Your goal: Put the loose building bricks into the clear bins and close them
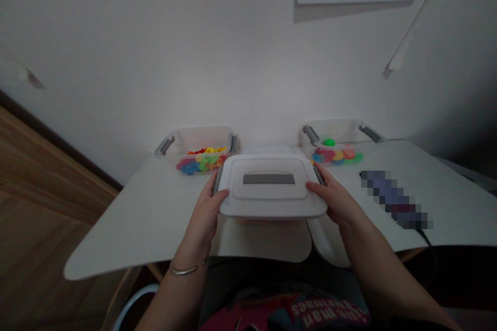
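Note:
A storage box with a white lid point(272, 197) is held between my two hands, over the front middle of the table. A grey strip point(268, 179) crosses the middle of the lid. My left hand point(213, 201) grips the box's left end beside a grey latch, thumb on the lid's edge. On the opposite end, my right hand point(330, 191) grips by the other grey latch, its thumb also on top. The lid hides nearly all of the box body and what is inside. A bracelet point(183, 271) circles my left wrist.
At the back left stands an open clear bin point(202, 139) of small colourful pieces. Another open clear bin point(337, 132) at the back right holds larger colourful pieces. A blurred-out object point(394, 200) with a black cable lies right on the white table point(143, 227). A wall rises behind.

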Demonstrator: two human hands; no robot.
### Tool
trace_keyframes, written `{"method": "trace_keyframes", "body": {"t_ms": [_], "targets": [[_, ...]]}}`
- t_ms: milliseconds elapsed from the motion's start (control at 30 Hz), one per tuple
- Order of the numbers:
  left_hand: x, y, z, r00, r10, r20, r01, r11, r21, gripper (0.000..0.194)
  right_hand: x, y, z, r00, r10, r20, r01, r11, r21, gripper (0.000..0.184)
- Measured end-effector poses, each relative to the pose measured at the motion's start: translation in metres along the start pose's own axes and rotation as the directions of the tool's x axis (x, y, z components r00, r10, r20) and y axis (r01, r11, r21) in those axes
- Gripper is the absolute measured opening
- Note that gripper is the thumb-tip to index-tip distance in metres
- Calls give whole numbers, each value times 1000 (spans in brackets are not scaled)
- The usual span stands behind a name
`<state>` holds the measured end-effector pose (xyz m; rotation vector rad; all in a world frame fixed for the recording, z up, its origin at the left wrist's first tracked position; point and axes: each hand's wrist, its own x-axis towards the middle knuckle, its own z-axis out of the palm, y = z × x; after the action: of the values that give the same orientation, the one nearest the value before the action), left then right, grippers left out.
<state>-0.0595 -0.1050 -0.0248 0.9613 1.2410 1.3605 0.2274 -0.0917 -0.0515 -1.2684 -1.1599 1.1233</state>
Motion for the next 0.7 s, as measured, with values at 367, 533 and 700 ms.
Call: {"method": "trace_keyframes", "body": {"t_ms": [367, 533, 700], "targets": [[4, 1, -9, 986, 149, 68, -163, 859, 486, 71, 2, -20, 8, 995, 95, -37, -100, 978, -181, 84], [6, 10, -11, 976, 143, 167, -217, 747, 628, 74, 3, -22, 6, 997, 71, -1, -67, 942, -330, 83], [-1, 24, -5, 945, 132, 298, -313, 619, 720, 75, 6, -21, 3, 999, 44, 28, -28, 905, -425, 83]]}}
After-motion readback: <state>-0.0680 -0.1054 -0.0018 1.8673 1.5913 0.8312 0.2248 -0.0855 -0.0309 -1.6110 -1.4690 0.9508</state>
